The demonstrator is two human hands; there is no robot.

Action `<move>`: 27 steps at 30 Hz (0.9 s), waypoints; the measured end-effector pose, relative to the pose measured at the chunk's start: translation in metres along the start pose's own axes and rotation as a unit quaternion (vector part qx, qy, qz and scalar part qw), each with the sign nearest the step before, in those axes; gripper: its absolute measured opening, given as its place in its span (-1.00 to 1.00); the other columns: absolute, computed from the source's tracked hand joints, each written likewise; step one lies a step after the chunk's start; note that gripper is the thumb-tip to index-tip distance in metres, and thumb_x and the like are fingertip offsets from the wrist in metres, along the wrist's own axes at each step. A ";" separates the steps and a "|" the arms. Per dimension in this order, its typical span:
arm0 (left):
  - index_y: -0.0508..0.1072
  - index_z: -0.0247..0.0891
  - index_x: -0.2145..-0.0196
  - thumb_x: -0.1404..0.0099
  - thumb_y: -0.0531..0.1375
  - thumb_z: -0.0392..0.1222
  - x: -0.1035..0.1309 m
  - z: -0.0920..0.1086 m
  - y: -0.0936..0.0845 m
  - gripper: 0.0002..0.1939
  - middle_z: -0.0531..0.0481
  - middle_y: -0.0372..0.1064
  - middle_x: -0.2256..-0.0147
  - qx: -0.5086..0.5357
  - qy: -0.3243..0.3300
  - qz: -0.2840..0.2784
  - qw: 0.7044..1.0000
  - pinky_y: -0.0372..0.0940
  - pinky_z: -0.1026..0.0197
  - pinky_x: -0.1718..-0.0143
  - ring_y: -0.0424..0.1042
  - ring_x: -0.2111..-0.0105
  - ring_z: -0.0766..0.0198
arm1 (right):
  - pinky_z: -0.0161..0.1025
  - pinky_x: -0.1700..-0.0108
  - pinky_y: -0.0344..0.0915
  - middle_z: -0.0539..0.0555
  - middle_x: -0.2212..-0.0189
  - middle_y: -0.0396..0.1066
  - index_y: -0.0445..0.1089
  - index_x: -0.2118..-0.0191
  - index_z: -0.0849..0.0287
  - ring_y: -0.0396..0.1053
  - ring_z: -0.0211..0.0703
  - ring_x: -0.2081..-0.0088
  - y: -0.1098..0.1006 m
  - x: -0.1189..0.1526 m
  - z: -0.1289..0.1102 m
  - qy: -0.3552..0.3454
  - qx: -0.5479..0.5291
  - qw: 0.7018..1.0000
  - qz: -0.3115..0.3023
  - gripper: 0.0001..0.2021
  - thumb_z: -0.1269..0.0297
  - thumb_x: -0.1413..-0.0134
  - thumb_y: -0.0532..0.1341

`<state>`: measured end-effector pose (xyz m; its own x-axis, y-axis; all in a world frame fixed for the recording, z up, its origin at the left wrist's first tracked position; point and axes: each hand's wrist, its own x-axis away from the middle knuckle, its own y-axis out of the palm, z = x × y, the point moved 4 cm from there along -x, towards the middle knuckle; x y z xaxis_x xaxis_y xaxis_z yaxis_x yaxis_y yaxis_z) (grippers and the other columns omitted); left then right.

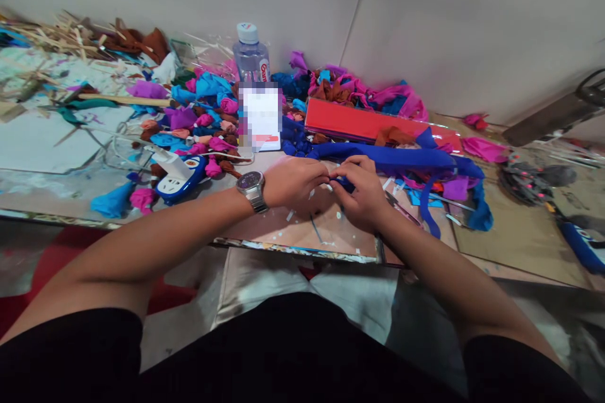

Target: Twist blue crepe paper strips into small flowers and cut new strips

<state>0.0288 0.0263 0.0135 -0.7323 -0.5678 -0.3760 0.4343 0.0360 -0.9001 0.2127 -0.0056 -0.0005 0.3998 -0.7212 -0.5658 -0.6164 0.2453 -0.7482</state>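
My left hand, with a metal watch on its wrist, is pinched closed over the table, and its fingertips meet those of my right hand. What the left fingers pinch is too small to make out. My right hand is curled around a small dark-blue piece of cloth, partly hidden by the fingers. Just beyond both hands lies a long blue cloth strip, trailing off to the right. Near my right wrist rests a slim pinkish tool, partly covered by my arm.
A lit phone leans before a water bottle. Bunched colourful cloth pieces surround them. A red flat pack lies behind the strip. Left are a blue-white power socket and green-handled pliers; cardboard is right.
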 end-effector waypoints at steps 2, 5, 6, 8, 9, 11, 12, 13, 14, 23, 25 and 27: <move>0.61 -0.22 0.14 -0.54 0.11 -0.11 0.000 -0.001 0.001 -0.73 -0.04 0.63 0.25 0.007 -0.004 -0.005 1.000 0.20 0.21 0.33 0.58 0.25 0.22 | 0.13 -0.09 0.24 0.08 0.20 0.57 0.52 0.09 0.01 0.36 0.12 -0.03 -0.001 0.000 0.001 -0.008 -0.002 1.000 0.009 -0.90 0.22 -0.33 0.28; 0.61 -0.21 0.15 -0.55 0.11 -0.08 0.000 -0.003 0.003 -0.71 -0.03 0.63 0.27 0.014 -0.004 -0.003 1.000 0.21 0.20 0.32 0.57 0.27 0.21 | 0.14 -0.10 0.24 0.08 0.23 0.57 0.52 0.12 0.02 0.38 0.12 -0.02 -0.001 0.000 0.001 -0.011 0.003 1.000 0.015 -0.92 0.24 -0.34 0.27; 0.62 -0.21 0.16 -0.55 0.10 -0.07 0.001 -0.003 0.003 -0.70 -0.03 0.63 0.27 0.019 -0.002 0.001 1.000 0.22 0.20 0.32 0.57 0.27 0.21 | 0.14 -0.10 0.24 0.08 0.23 0.57 0.51 0.13 0.02 0.38 0.11 -0.01 -0.001 0.000 0.001 -0.010 0.006 1.000 0.013 -0.93 0.24 -0.34 0.27; 0.61 -0.21 0.14 -0.55 0.11 -0.03 0.001 -0.003 0.004 -0.68 -0.03 0.64 0.25 0.038 0.006 0.008 0.999 0.24 0.19 0.30 0.58 0.27 0.21 | 0.13 -0.10 0.23 0.09 0.23 0.56 0.49 0.13 0.04 0.38 0.11 -0.01 0.000 0.000 0.000 -0.008 0.011 1.000 0.006 -0.93 0.25 -0.35 0.25; 0.61 -0.22 0.13 -0.54 0.12 0.00 0.002 -0.003 0.004 -0.68 -0.04 0.64 0.24 0.047 0.012 0.012 0.999 0.24 0.19 0.29 0.58 0.26 0.20 | 0.13 -0.10 0.22 0.10 0.23 0.55 0.48 0.13 0.05 0.38 0.11 -0.01 0.000 0.000 0.000 -0.007 0.013 1.000 0.001 -0.93 0.24 -0.35 0.25; 0.61 -0.22 0.13 -0.52 0.15 0.02 0.002 -0.002 0.004 -0.69 -0.04 0.64 0.23 0.054 0.024 0.016 0.998 0.25 0.19 0.29 0.58 0.26 0.20 | 0.13 -0.11 0.22 0.11 0.22 0.54 0.46 0.13 0.06 0.38 0.11 -0.01 0.001 0.000 -0.001 -0.010 0.013 1.000 -0.005 -0.92 0.24 -0.35 0.23; 0.61 -0.23 0.13 -0.52 0.16 0.01 0.003 -0.002 0.004 -0.70 -0.03 0.64 0.23 0.050 0.028 0.017 0.998 0.24 0.19 0.29 0.58 0.26 0.20 | 0.14 -0.12 0.21 0.11 0.22 0.53 0.46 0.13 0.06 0.38 0.11 -0.02 0.001 0.000 -0.001 -0.012 0.012 1.000 -0.007 -0.92 0.25 -0.35 0.23; 0.60 -0.23 0.13 -0.51 0.16 -0.02 0.003 -0.002 0.003 -0.72 -0.03 0.64 0.24 0.045 0.030 0.016 0.998 0.24 0.19 0.30 0.58 0.26 0.20 | 0.14 -0.13 0.21 0.11 0.22 0.53 0.45 0.13 0.06 0.38 0.11 -0.02 0.001 0.000 -0.001 -0.013 0.010 1.000 -0.008 -0.93 0.25 -0.35 0.22; 0.60 -0.23 0.14 -0.51 0.16 -0.05 0.003 -0.002 0.003 -0.74 -0.03 0.64 0.24 0.039 0.031 0.016 0.999 0.23 0.19 0.31 0.58 0.27 0.20 | 0.14 -0.14 0.20 0.10 0.22 0.54 0.45 0.13 0.06 0.38 0.11 -0.02 0.001 0.000 -0.001 -0.013 0.007 1.000 -0.008 -0.93 0.26 -0.35 0.22; 0.63 -0.18 0.12 -0.50 0.16 -0.09 0.001 -0.006 0.005 -0.75 -0.02 0.65 0.22 0.036 0.015 -0.007 0.999 0.23 0.20 0.30 0.58 0.25 0.21 | 0.10 -0.10 0.23 0.07 0.24 0.56 0.50 0.13 0.05 0.40 0.06 0.04 0.000 0.000 -0.001 -0.021 0.009 1.000 0.008 -0.92 0.22 -0.36 0.28; 0.63 -0.18 0.11 -0.49 0.16 -0.08 0.001 -0.006 0.006 -0.75 -0.02 0.65 0.21 0.042 0.007 -0.014 0.999 0.22 0.19 0.29 0.58 0.24 0.20 | 0.09 -0.11 0.22 0.07 0.24 0.55 0.49 0.14 0.06 0.40 0.05 0.04 0.000 -0.001 -0.001 -0.023 0.014 1.000 0.003 -0.93 0.23 -0.37 0.27; 0.63 -0.19 0.12 -0.49 0.16 -0.08 0.000 -0.006 0.005 -0.74 -0.03 0.65 0.23 0.046 -0.005 -0.024 0.999 0.20 0.18 0.31 0.58 0.26 0.20 | 0.09 -0.12 0.21 0.08 0.24 0.54 0.48 0.15 0.08 0.39 0.05 0.04 0.001 -0.001 -0.001 -0.023 0.018 1.000 -0.003 -0.93 0.25 -0.37 0.26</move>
<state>0.0279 0.0311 0.0073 -0.7487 -0.5752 -0.3296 0.4448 -0.0672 -0.8931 0.2111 -0.0054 -0.0006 0.4342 -0.6922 -0.5765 -0.5899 0.2652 -0.7627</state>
